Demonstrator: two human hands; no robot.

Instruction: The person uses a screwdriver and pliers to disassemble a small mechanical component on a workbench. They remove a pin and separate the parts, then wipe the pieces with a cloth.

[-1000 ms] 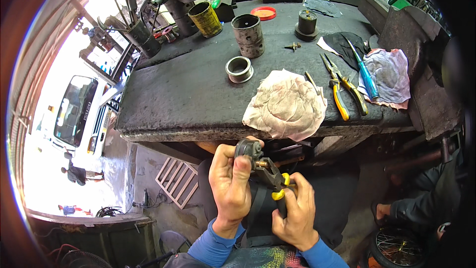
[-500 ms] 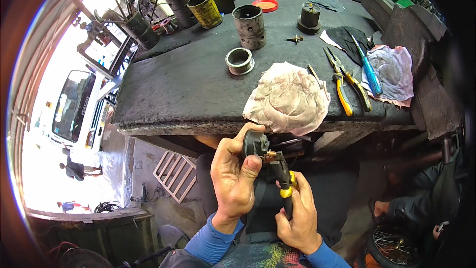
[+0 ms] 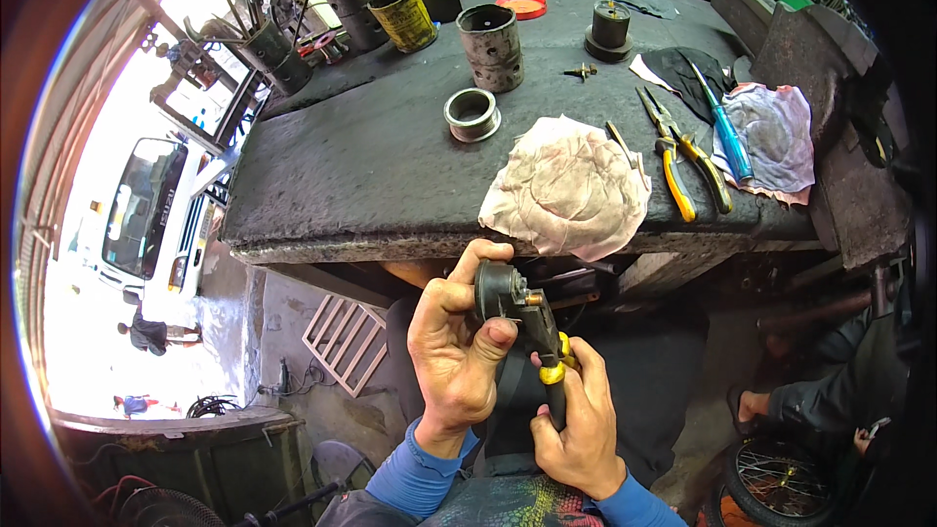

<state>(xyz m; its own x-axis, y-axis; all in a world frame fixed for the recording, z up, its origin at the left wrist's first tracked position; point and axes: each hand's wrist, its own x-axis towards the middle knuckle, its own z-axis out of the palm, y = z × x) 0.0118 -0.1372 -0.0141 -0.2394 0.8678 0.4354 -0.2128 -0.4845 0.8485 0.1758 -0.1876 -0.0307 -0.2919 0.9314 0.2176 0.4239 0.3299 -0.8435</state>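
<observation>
My left hand [image 3: 454, 351] grips a black round part [image 3: 496, 289] just below the bench's front edge, thumb under it. A small brass fitting [image 3: 533, 298] sticks out of the part's right side. My right hand [image 3: 576, 429] is closed on pliers [image 3: 552, 392] with yellow-and-black handles, whose dark jaws are at the fitting; their exact bite is hard to see. Above my hands, a pale crumpled cloth [image 3: 566, 185] lies on the bench [image 3: 342, 176], with a metal ring [image 3: 472, 137], a grimy cylinder [image 3: 491, 68], longer pliers [image 3: 679, 185] and a blue-handled tool [image 3: 732, 141].
A yellow can [image 3: 408, 24], a tool pot [image 3: 275, 59] and a red lid [image 3: 521, 2] stand at the back. A wooden slatted frame [image 3: 342, 342] lies below left. A person's dark-clothed leg [image 3: 820, 400] and a spoked wheel [image 3: 771, 488] are at right. Outside are a white truck [image 3: 146, 215] and people.
Over the last second, my left hand and the black part have risen and turned slightly. The pliers' jaws have tilted more upright, with my right hand still gripping the handles.
</observation>
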